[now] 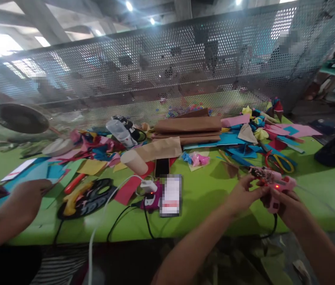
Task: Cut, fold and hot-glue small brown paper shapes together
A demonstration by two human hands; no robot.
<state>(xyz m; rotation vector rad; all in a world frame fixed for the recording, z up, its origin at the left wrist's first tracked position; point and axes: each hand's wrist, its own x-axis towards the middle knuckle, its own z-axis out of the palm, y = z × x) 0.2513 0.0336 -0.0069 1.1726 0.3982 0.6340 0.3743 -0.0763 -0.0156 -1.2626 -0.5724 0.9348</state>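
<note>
My right hand (288, 208) is wrapped round the handle of a pink glue gun (274, 184) with a small red light on it. My left hand (244, 194) pinches the gun's front end, fingers closed. Both hands hover over the near right part of a green table (209, 190). A black cord (271, 231) runs down from the gun.
Another person's hand (21, 202) rests at the left on coloured paper (45, 172). Paper scraps, brown paper rolls (188, 124), scissors (277, 160), a paper cup (134, 161), a phone (161, 167), a power strip (151, 196) and cables cover the table. A perforated metal screen (167, 71) stands behind.
</note>
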